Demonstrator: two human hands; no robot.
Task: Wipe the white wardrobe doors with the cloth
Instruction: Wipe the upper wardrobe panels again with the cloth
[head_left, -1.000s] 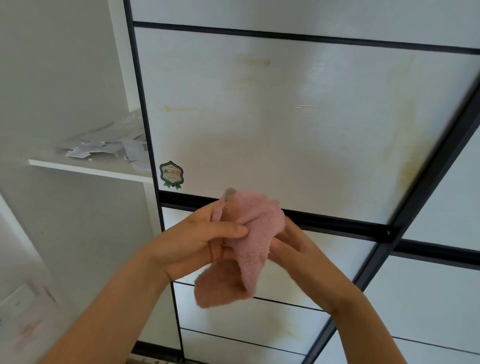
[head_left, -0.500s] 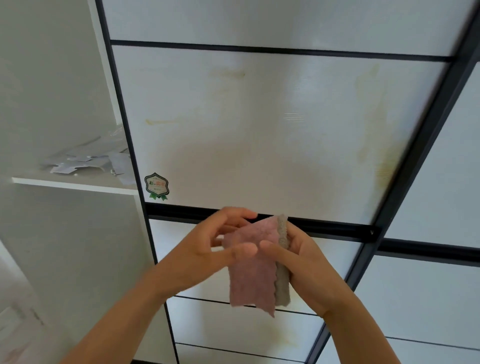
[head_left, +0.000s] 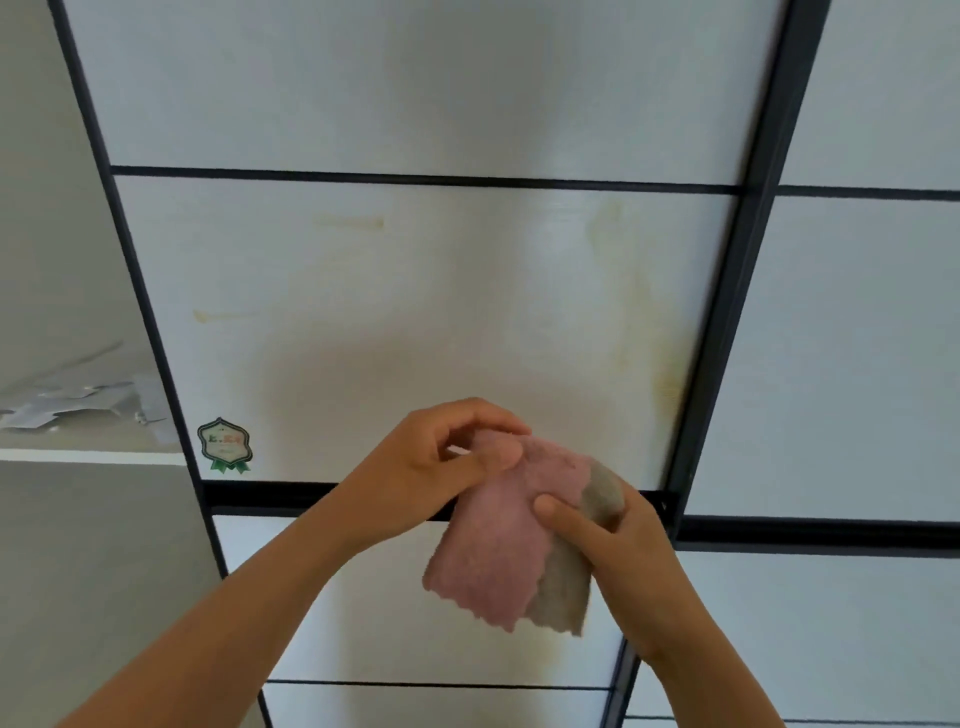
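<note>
Cloth (head_left: 498, 545): pink with grey backing, held in the air before the door, apparently clear of it.
Left hand (head_left: 426, 467): thumb and fingers pinching the upper edge, likely to fold a pad.
Right hand (head_left: 623, 540): thumb clamped on the right side, fingers behind.
Wardrobe door (head_left: 415, 312): white panel, yellowish stains (head_left: 665, 384) near the right edge.
Step judged: cloth being readied, wiping not yet begun.
</note>
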